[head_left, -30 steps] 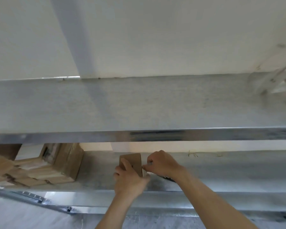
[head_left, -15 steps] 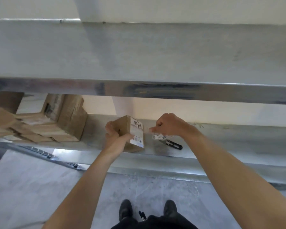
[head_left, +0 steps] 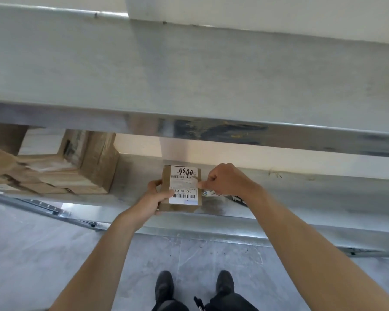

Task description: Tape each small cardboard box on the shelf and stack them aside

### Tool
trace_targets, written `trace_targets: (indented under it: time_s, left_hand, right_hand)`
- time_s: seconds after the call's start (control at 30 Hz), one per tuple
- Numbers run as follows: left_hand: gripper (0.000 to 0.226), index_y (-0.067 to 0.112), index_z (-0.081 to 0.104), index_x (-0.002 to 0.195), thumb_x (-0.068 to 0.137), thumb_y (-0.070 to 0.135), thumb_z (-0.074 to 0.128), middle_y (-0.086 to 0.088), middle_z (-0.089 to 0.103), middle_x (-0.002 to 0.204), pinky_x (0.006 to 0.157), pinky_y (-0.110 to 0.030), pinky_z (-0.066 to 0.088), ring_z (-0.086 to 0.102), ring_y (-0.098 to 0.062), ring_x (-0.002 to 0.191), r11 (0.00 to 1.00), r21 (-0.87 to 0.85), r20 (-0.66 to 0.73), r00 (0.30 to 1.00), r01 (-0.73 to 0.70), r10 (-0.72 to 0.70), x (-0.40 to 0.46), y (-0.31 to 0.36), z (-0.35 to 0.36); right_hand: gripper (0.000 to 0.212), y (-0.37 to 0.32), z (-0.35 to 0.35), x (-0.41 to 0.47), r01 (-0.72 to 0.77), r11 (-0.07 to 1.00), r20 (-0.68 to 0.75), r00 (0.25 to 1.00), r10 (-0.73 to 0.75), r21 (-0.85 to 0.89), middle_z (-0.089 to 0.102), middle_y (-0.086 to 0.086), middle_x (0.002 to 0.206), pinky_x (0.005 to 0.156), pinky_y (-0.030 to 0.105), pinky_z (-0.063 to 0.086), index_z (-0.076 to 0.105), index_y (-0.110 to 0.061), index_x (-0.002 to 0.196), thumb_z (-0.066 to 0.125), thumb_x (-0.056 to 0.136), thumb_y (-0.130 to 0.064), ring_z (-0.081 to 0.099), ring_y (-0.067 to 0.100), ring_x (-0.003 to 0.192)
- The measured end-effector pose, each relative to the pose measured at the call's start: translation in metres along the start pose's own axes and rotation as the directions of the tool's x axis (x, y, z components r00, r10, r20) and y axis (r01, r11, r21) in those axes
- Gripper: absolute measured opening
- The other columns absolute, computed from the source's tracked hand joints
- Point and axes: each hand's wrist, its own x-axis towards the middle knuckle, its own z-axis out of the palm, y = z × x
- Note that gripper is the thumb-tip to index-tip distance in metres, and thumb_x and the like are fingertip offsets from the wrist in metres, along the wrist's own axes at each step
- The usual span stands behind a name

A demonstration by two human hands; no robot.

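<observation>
your left hand grips the small box on the lower shelf, its long side running away from you; your right hand pinches tape at the box's right edge, stacked boxes well left.

I see soft, even daylight, glare on the shelf's metal front edge, blurred boxes left, wide-angle bending at edges.
</observation>
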Motion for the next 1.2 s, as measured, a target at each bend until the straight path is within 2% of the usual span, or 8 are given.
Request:
trace_targets:
  time_s: [0.17, 0.23, 0.3, 0.43, 0.67, 0.9, 1.1, 1.2]
  left_hand:
    - [0.087, 0.037, 0.007, 0.158, 0.094, 0.020, 0.063, -0.007, 0.041, 0.144, 0.064, -0.018, 0.052, 0.057, -0.012, 0.100, 0.884, 0.458, -0.145, 0.973, -0.097, 0.182, -0.004, 0.024, -0.002]
    - [0.086, 0.036, -0.002, 0.159, 0.096, 0.014, 0.053, -0.015, 0.039, 0.144, 0.081, -0.032, 0.056, 0.059, -0.024, 0.106, 0.780, 0.621, -0.137, 0.969, -0.078, 0.206, -0.006, 0.038, 0.021]
    - [0.094, 0.037, -0.009, 0.158, 0.091, 0.037, 0.057, -0.019, 0.018, 0.152, 0.105, -0.044, 0.044, 0.040, -0.040, 0.132, 0.739, 0.673, -0.163, 0.981, 0.035, 0.102, -0.014, 0.050, 0.047]
    - [0.132, 0.042, -0.024, 0.152, 0.065, 0.076, 0.069, -0.018, 0.005, 0.151, 0.107, -0.052, 0.041, 0.022, -0.042, 0.136, 0.682, 0.711, -0.266, 0.963, 0.173, 0.033, -0.012, 0.054, 0.071]
    - [0.126, 0.045, -0.021, 0.152, 0.066, 0.084, 0.062, -0.020, 0.015, 0.146, 0.095, -0.043, 0.041, 0.029, -0.042, 0.131, 0.676, 0.709, -0.318, 0.946, 0.201, 0.053, -0.007, 0.052, 0.073]
    - [0.129, 0.048, -0.010, 0.151, 0.053, 0.077, 0.069, -0.017, 0.020, 0.146, 0.109, -0.050, 0.039, 0.029, -0.047, 0.134, 0.790, 0.599, -0.286, 0.956, 0.132, 0.057, -0.011, 0.051, 0.055]
    - [0.110, 0.064, 0.014, 0.138, 0.051, 0.052, 0.080, -0.009, 0.047, 0.134, 0.078, -0.038, 0.059, 0.066, -0.020, 0.095, 0.971, 0.238, -0.164, 0.985, -0.013, 0.054, -0.017, 0.040, 0.041]
    - [0.102, 0.062, 0.020, 0.137, 0.056, 0.046, 0.081, -0.008, 0.056, 0.124, 0.051, -0.027, 0.044, 0.059, -0.019, 0.084, 0.996, 0.093, -0.105, 0.994, -0.014, 0.023, -0.018, 0.036, 0.046]
  right_hand:
    - [0.056, -0.011, 0.006, 0.001, 0.008, 1.000, -0.001, 1.000, -0.008, 0.004, 0.072, 0.006, 0.066, 0.064, 0.035, 0.056, 0.069, -0.005, 0.071, 0.073, 0.082, -0.059, 0.058, 0.013, 0.051]
    - [0.055, -0.011, 0.006, -0.001, -0.002, 0.999, 0.003, 1.000, 0.002, 0.038, 0.068, 0.001, 0.058, 0.058, 0.028, 0.050, 0.067, -0.007, 0.066, 0.073, 0.081, -0.060, 0.055, 0.010, 0.047]
    - [0.054, -0.009, 0.007, -0.003, -0.005, 0.998, 0.005, 1.000, 0.004, 0.062, 0.063, -0.003, 0.052, 0.055, 0.024, 0.047, 0.065, -0.009, 0.062, 0.074, 0.081, -0.059, 0.053, 0.009, 0.044]
    - [0.051, -0.006, 0.007, -0.003, 0.016, 0.993, -0.004, 1.000, -0.016, 0.121, 0.064, 0.001, 0.056, 0.054, 0.025, 0.043, 0.068, -0.004, 0.068, 0.075, 0.082, -0.052, 0.051, 0.009, 0.047]
    - [0.031, 0.013, 0.000, -0.009, 0.055, 0.979, 0.028, 0.998, -0.062, 0.196, 0.066, 0.002, 0.056, 0.054, 0.022, 0.048, 0.069, -0.013, 0.062, 0.073, 0.086, -0.032, 0.051, 0.006, 0.044]
    - [0.042, 0.023, -0.009, -0.019, 0.057, 0.985, -0.014, 0.998, -0.055, 0.161, 0.065, -0.004, 0.053, 0.055, 0.019, 0.048, 0.071, -0.014, 0.064, 0.074, 0.085, -0.050, 0.048, 0.003, 0.040]
    - [0.051, 0.031, -0.022, -0.029, 0.042, 0.978, 0.004, 0.999, -0.043, 0.207, 0.070, 0.007, 0.062, 0.052, 0.017, 0.044, 0.071, -0.007, 0.069, 0.075, 0.082, -0.056, 0.050, 0.010, 0.044]
    - [0.047, 0.028, -0.022, -0.029, 0.024, 0.976, 0.016, 0.999, -0.028, 0.215, 0.067, 0.000, 0.058, 0.056, 0.021, 0.047, 0.072, -0.010, 0.068, 0.076, 0.081, -0.055, 0.051, 0.008, 0.044]
